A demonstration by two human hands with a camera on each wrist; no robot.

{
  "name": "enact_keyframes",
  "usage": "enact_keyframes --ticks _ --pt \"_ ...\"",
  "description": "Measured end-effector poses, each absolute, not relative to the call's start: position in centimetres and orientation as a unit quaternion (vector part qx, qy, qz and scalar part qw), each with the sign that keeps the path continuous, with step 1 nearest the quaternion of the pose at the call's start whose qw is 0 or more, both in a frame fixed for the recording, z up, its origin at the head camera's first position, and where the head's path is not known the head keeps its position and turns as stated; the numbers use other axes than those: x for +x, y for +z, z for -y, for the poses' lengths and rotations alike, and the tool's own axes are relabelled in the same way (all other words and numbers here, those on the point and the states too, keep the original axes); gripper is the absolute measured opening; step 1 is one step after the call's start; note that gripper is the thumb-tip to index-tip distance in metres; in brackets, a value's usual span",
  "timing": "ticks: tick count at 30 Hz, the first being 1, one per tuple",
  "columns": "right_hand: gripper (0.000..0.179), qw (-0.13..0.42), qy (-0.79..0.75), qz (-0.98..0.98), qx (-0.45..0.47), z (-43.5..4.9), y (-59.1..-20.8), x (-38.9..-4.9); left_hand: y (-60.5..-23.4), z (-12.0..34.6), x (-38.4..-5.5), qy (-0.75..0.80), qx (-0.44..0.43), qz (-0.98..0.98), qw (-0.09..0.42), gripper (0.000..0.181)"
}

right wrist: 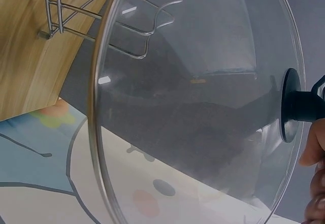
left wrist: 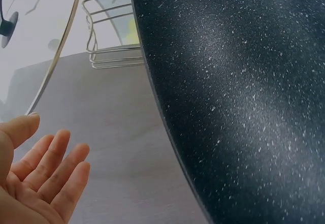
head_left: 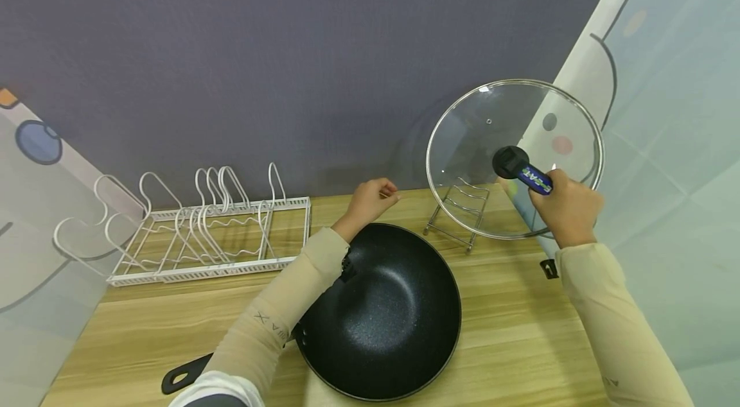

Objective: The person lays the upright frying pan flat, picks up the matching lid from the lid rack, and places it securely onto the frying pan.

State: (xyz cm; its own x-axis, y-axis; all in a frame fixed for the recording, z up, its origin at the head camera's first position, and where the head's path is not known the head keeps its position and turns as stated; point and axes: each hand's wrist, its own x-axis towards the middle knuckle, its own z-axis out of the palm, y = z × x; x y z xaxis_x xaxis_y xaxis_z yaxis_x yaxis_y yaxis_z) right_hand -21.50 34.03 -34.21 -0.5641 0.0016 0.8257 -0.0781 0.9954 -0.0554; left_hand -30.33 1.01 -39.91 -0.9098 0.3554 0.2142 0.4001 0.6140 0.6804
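My right hand [head_left: 569, 208] grips the black knob handle [head_left: 509, 163] of a large round glass pot lid [head_left: 509, 112], which is held tilted at the right, its steel rim facing the wall. A blue label shows on the handle. My left hand [head_left: 372, 201] is over the far edge of a black wok [head_left: 399, 330], holding nothing. In the left wrist view, the fingers are spread and loosely bent, with the lid's rim beyond them. The wok sits on the table, its speckled inside facing up; the left forearm crosses in front of its handle [head_left: 187, 373].
Behind the lid's lower part stands a small chrome wire rack [head_left: 451, 237]. A long white wire dish rack [head_left: 196, 274] lies at the left on the wooden table [head_left: 497, 330]. A small black clip [head_left: 549, 268] is near the right edge. A grey wall [head_left: 324, 73] rises behind.
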Motion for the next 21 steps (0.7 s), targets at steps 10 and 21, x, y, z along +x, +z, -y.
enact_keyframes --ticks 10,21 --pt "0.016 0.483 0.052 0.874 0.024 -33.8 -34.2 -21.2 -39.4 0.5 -29.0 -0.390 -0.236 0.889 0.041 0.025" --pt "0.017 0.479 0.055 0.875 0.028 -33.7 -34.2 -20.6 -39.1 1.8 -27.3 -0.377 -0.258 0.888 0.055 0.021"
